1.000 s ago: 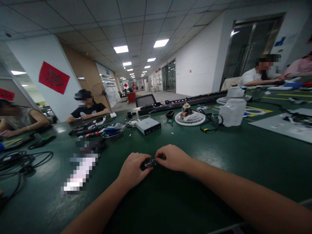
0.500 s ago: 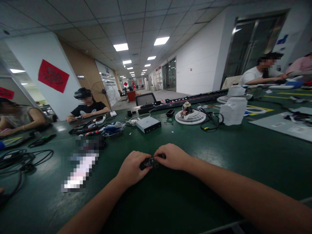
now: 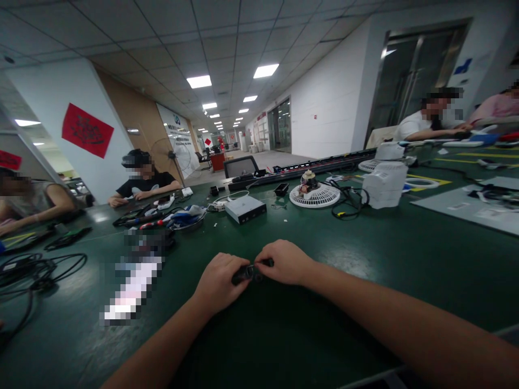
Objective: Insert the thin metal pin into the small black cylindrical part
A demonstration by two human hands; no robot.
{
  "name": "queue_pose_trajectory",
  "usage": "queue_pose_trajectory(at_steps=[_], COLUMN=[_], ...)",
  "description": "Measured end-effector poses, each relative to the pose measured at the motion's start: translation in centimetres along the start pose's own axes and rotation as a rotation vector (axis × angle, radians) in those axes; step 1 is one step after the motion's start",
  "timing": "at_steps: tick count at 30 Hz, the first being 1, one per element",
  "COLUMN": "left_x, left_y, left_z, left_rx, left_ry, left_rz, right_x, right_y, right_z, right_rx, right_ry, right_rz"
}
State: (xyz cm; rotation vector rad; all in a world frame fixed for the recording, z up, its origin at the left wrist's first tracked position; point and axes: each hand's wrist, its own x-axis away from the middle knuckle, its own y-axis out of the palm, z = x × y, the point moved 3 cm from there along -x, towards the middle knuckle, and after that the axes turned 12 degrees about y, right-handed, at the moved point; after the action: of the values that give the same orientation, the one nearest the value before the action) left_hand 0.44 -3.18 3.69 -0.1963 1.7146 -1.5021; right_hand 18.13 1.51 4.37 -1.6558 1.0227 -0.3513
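Over the green tabletop, my left hand [image 3: 221,281] is closed around a small dark cylindrical part [image 3: 242,274], its end facing right. Close against that end, my right hand [image 3: 284,262] pinches a small dark piece [image 3: 266,262] between thumb and fingers. A little round dark bit [image 3: 258,277] shows just under my right fingertips. These parts are too small and dim to name more exactly. Whether the two held pieces are joined or only touching, I cannot tell.
Beyond my hands lie a silver optical drive [image 3: 245,209], a white fan grille with a motor [image 3: 315,195], a white plastic housing [image 3: 385,183] and black cables [image 3: 351,202]. A blue cloth bundle [image 3: 185,216] and coiled cables [image 3: 40,273] are leftward. Several people sit around the table.
Both hands keep nearly the same hold and place. The whole view has shifted slightly, and the dark part in my left hand appears turned a little.
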Motion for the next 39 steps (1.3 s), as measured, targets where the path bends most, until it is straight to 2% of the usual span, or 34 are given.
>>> queue_pose_trajectory(at_steps=[3, 8, 12, 15, 19, 22, 26, 30, 34, 36, 39], left_x=[0.0, 0.2, 0.2, 0.3, 0.4, 0.3, 0.1, 0.3, 0.4, 0.4, 0.3], left_y=[0.0, 0.2, 0.3, 0.3, 0.3, 0.4, 0.0, -0.5, -0.4, -0.3, -0.3], left_z=[-0.2, -0.2, -0.3, -0.5, -0.5, -0.4, -0.8, -1.1, -1.4, -1.5, -1.4], left_rx=[-0.02, -0.014, -0.057, -0.072, -0.043, -0.039, -0.065, -0.066, -0.054, -0.043, -0.013], left_ry=[-0.04, -0.049, -0.032, -0.023, -0.044, -0.049, -0.157, -0.257, -0.317, -0.345, -0.373], left_rz=[0.019, -0.002, 0.025, 0.059, 0.04, 0.044, 0.153, 0.228, 0.23, 0.222, 0.223], right_x=[0.0, 0.2, 0.1, 0.1, 0.3, 0.2, 0.0, 0.0, 0.0, -0.1, -0.3], right_y=[0.0, -0.1, -0.2, -0.2, -0.2, -0.2, -0.1, 0.3, 1.1, 1.3, 1.0], right_z=[0.1, -0.4, -0.3, -0.2, -0.7, -0.7, -0.4, -0.1, 0.1, 0.3, 0.4], right_rx=[0.062, 0.036, 0.06, 0.1, 0.038, 0.006, 0.028, -0.054, -0.107, -0.112, -0.151], right_ry=[0.039, -0.05, 0.028, 0.064, -0.025, 0.028, 0.173, 0.252, 0.227, 0.226, 0.214], right_rz=[0.007, -0.057, 0.001, -0.026, -0.076, -0.027, 0.0, -0.12, -0.233, -0.231, -0.133])
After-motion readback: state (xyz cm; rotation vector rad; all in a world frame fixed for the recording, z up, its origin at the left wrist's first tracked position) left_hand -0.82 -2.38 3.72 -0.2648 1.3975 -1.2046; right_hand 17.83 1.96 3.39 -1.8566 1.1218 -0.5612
